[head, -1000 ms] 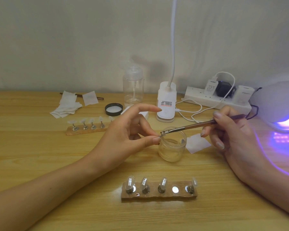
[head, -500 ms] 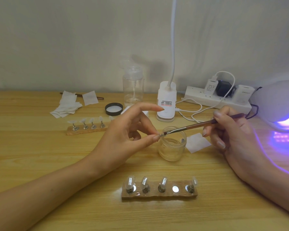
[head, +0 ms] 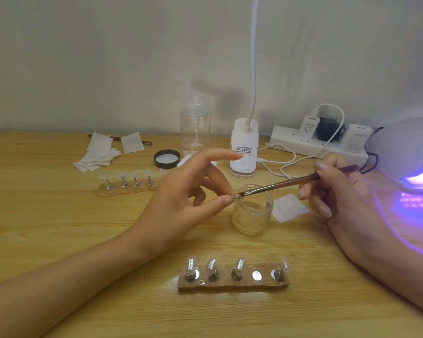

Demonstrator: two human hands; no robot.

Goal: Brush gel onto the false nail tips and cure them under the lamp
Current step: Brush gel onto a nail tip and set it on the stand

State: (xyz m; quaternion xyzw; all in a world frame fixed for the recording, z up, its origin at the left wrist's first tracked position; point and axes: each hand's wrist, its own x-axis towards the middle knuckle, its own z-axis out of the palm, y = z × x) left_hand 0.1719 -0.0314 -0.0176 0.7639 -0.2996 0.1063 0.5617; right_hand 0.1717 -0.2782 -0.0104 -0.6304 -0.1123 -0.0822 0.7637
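Observation:
My left hand pinches a small clear nail tip on its stand between thumb and a finger, just over the open glass gel jar. My right hand grips a brown-handled brush, and its bristle end touches the held tip. A wooden holder near me carries several nail tips on metal stands, with one magnet spot bare. A second holder with several tips lies further back on the left. The white curing lamp glows purple at the right edge.
Behind the jar stand a clear pump bottle, a black jar lid, a white clip lamp base and a power strip with plugs and a looping cable. White wipes lie back left; one wipe lies right of the jar.
My left hand lifted the pinched tip slightly toward the brush, and the bristle end came to rest on it. The right hand barely shifted.

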